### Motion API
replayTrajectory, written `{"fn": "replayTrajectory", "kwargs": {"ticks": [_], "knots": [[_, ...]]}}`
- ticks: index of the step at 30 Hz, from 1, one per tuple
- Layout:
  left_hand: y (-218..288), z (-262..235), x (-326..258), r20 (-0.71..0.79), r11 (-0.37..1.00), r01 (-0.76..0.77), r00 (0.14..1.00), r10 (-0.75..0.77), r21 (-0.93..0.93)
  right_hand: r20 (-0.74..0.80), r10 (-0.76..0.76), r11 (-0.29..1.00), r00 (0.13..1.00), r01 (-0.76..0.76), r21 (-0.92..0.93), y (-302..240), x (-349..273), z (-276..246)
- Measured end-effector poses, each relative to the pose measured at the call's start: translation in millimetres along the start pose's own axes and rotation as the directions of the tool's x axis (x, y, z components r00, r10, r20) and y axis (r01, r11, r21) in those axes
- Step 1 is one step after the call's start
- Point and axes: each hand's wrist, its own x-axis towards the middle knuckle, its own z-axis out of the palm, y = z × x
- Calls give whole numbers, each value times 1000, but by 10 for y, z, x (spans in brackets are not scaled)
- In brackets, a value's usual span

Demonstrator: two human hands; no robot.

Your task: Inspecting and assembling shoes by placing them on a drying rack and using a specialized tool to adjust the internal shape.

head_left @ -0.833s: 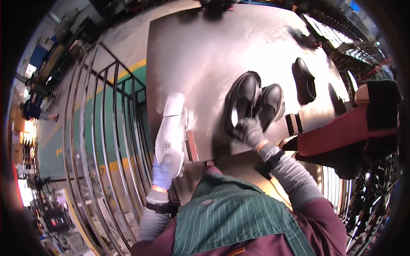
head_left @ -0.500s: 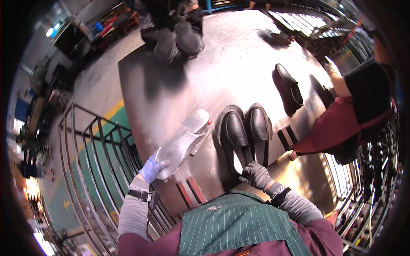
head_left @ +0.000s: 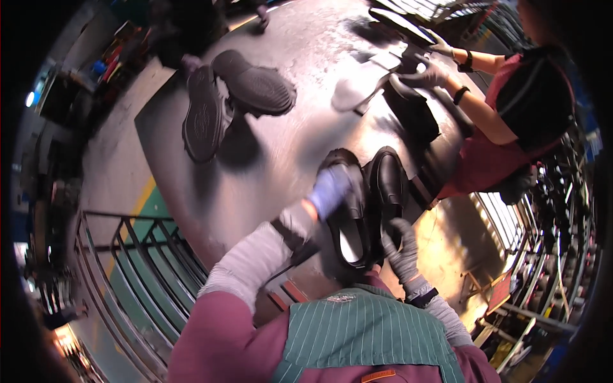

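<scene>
Two black slip-on shoes stand side by side before me, the left shoe (head_left: 350, 226) and the right shoe (head_left: 387, 179), toes pointing away. My left hand (head_left: 332, 190), in a bluish-purple glove, is over the front of the left shoe; motion blur hides its fingers, so a grip cannot be made out. Beside the heel of the right shoe is my right hand (head_left: 401, 252), grey-gloved, its fingers apart. A pale, blurred shoe-last-shaped piece (head_left: 361, 86) is farther off, near a co-worker's gloved hand (head_left: 424, 73).
Two dark shoe soles (head_left: 204, 118) are at the far left of the metal table (head_left: 255, 198). A co-worker in a red apron (head_left: 476, 159) works at the right, by another black shoe (head_left: 412, 108). Metal racks (head_left: 137, 255) flank the table.
My left hand has let go of the grey last-shaped piece, which is now near the co-worker, and moved right onto the left shoe. My right hand's fingers have spread. The soles came nearer and separated.
</scene>
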Motion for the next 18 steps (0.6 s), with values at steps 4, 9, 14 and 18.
{"fn": "replayTrajectory", "kwargs": {"ticks": [4,9,14,18], "knots": [[-249,834,-1037,-43,792,184,980,-197,583,387,224,962,895,-138,-237,690,-209,-165],[-1184,1241,-959,-364,202,452,859,-359,869,774,13,967,632,188,-171,223,-248,36],[-670,1219,-2146,-690,633,531,723,9,564,803,-341,934,489,76,350,90,34,-256],[-14,2070,-3549,-910,719,649,411,-54,250,844,-395,906,362,1,423,444,293,-171]]}}
